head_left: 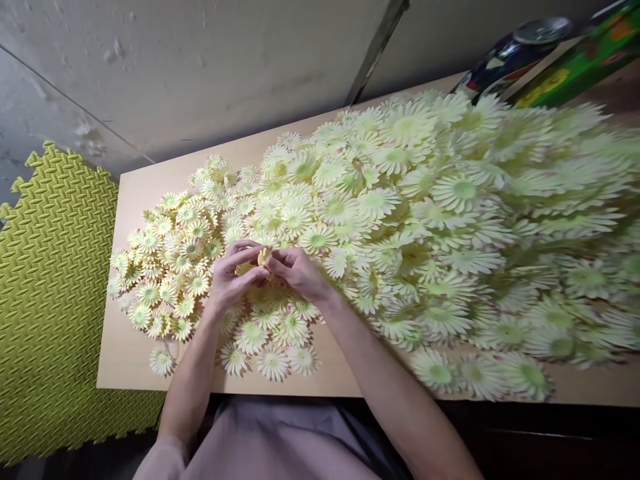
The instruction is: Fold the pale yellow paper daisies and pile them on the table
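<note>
2 hands (233,272) (303,272), 1 can (513,57), 1 green package (583,63), 1 table (340,360); flowers (377,202): too many to count.

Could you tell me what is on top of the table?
Pale flowers are spread across the table; a can and a green package are behind them. Anything beneath the flowers is hidden.

A: State the arm position.

B: Both arms cross the near edge of the desk (330,357): the left forearm (193,363) toward the near-left corner, the right forearm (380,373) farther right. They converge toward the hands.

A: Wrist position?

B: The left wrist (216,308) and right wrist (325,293) are bent inward, well apart.

A: Hand position?

B: The left hand (234,272) and right hand (299,272) meet roughly midway between the near and far edges.

A: Finger state?

B: Each thumb and forefinger: closed in a pinch, tips converging. Remaining right fingers: mostly hidden.
</note>
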Demonstrator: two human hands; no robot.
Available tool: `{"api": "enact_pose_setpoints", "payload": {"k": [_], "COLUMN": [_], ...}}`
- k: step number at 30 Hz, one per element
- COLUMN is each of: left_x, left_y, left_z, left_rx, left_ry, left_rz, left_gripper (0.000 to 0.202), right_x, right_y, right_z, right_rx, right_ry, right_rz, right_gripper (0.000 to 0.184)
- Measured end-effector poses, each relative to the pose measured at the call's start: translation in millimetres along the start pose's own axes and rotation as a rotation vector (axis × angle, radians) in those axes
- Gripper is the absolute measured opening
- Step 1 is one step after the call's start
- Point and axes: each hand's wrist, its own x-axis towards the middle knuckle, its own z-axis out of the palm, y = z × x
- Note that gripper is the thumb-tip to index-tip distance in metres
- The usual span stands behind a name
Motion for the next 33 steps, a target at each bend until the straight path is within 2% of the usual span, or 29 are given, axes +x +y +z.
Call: {"api": "enact_pose_setpoints", "payload": {"k": [6,9,13,18,20,22,25,29,33], "left_x": [-1,-1,-2,-1,0,0,-1,-1,1], "left_y": [-10,-9,-6,-1,-1,-2,-3,-2,1], "left_z": [-4.9,-2.5,0.9,1.1,0.6,0.0,-0.7,-0.8,-2.5], "left_rx": [-0.060,-0.096,-0.117,-0.076,-0.056,-0.042,-0.006,-0.023,-0.040], "left_ry": [-0.009,-0.032,-0.005,0.043,0.028,-0.021,-0.093,-0.151,-0.151], "left_rz": [-0.048,-0.056,-0.054,-0.057,-0.039,-0.014,0.007,-0.098,-0.158], "left_gripper": [0.060,0.065,0.047,0.028,0.027,0.034,0.050,0.062,0.070], "right_x": [-1,0,1,2,2,2,2,2,5], "right_y": [-1,2,4,6,6,6,6,4,6], "right_z": [-3,0,3,2,1,0,-2,-5,-1], "right_rx": [0.083,0.037,-0.068,-0.025,-0.018,-0.030,-0.040,-0.032,-0.042], "right_ry": [0.120,0.111,0.074,0.010,-0.011,-0.004,0.081,0.111,0.123], "right_rz": [-0.011,-0.055,-0.062,0.025,0.050,0.032,-0.005,0.021,-0.059], "right_gripper": [0.034,0.033,0.041,0.047,0.049,0.048,0.041,0.031,0.026]}}
